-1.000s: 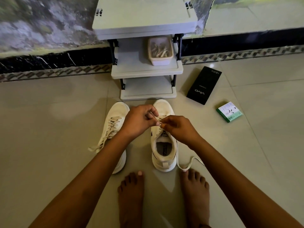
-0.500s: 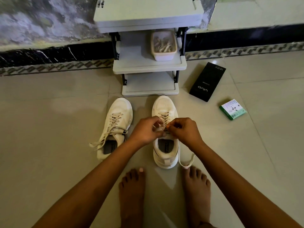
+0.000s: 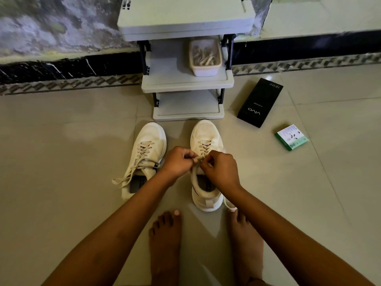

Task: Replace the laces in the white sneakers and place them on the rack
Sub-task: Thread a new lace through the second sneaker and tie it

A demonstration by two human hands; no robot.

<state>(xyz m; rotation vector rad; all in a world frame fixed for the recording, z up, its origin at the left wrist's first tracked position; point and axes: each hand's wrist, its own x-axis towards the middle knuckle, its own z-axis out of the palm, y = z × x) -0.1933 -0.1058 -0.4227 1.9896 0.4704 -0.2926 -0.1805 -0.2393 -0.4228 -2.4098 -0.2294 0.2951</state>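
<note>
Two white sneakers stand side by side on the tiled floor before a small grey rack (image 3: 187, 82). The left sneaker (image 3: 147, 153) is laced, and its loose lace ends trail off to the left. Over the tongue of the right sneaker (image 3: 206, 139), my left hand (image 3: 179, 162) and my right hand (image 3: 220, 171) each pinch a part of its cream lace (image 3: 198, 158), close together. A loose end of that lace (image 3: 227, 204) lies on the floor beside the heel. The shoe's upper eyelets are hidden by my hands.
On the rack's middle shelf sits a white tub (image 3: 205, 56) with several laces in it. A black phone box (image 3: 259, 102) and a small green box (image 3: 291, 137) lie on the floor to the right. My bare feet (image 3: 166, 244) stand just behind the sneakers.
Both hands have dropped lower onto the right sneaker and closed in on the lace at its upper eyelets. The trailing lace end by the heel has become shorter.
</note>
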